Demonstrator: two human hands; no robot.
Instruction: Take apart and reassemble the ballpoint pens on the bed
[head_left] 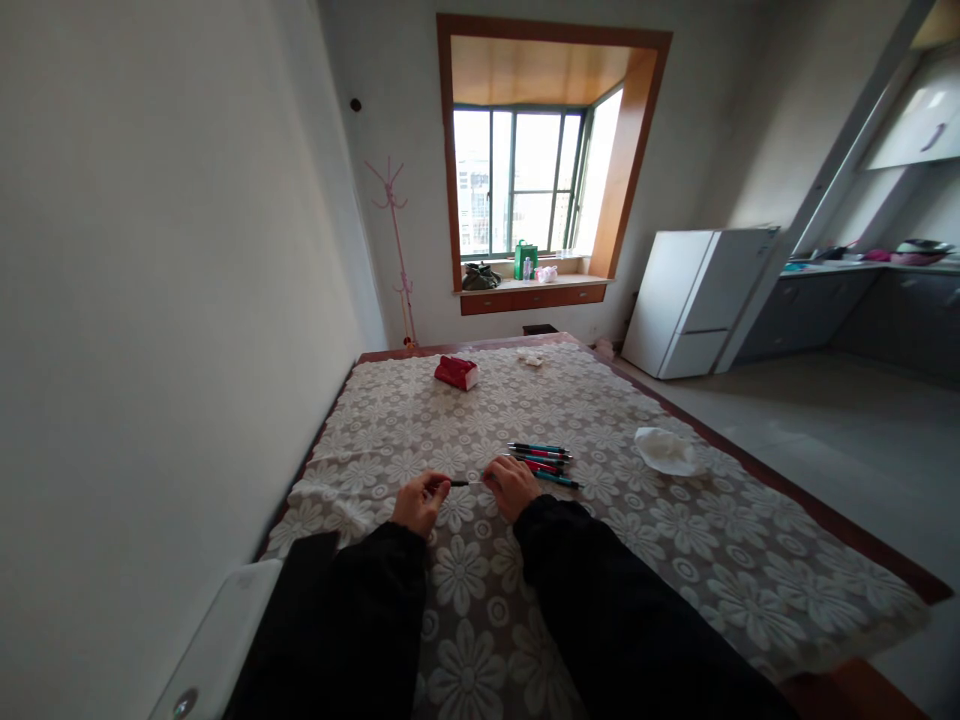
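Note:
Over the tablecloth, my left hand [420, 503] is closed in a pinch on a black pen part [459, 484] that points to the right. A thin pale rod [475, 484], like a pen refill, runs from its tip to the fingers of my right hand [511, 486]. Those fingers are closed around the rod's far end and hide it. Just beyond and to the right of my right hand lies a loose group of several pens [540, 449], black, red and teal. The nearest, a teal pen [559, 481], partly emerges from behind the hand.
A floral cloth [461, 575] covers the table. On it are a red tissue pack [455, 372] towards the far end, a crumpled white tissue or bag [667, 452] at right, and small pale scraps [529, 358] at the back. A wall [187, 300] borders the left side.

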